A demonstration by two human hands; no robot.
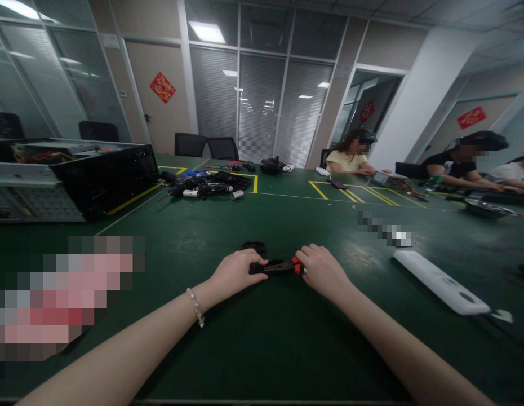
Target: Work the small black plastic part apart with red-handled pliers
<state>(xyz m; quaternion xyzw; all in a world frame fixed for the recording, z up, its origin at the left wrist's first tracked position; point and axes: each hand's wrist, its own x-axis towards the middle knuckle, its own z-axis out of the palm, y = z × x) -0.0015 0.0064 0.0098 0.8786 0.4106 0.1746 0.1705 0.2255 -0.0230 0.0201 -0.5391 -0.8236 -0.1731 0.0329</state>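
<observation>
In the middle of the green table, my right hand [323, 268] is closed around the red handles of a pair of pliers [283, 267]. Their dark jaws point left, toward a small black part [257, 268]. My left hand [236, 273], with a beaded bracelet at the wrist, pinches that part between thumb and fingers. The jaws reach the part, but whether they grip it cannot be made out. Just behind my left hand lies another black piece [254, 246] on the table.
To the left stands an opened computer case [105, 180]. Cables and black parts [207, 183] are heaped farther back. A white power strip [442, 282] lies at right, with a metal bowl [488, 207] beyond. Other people [350, 155] sit along the far right side.
</observation>
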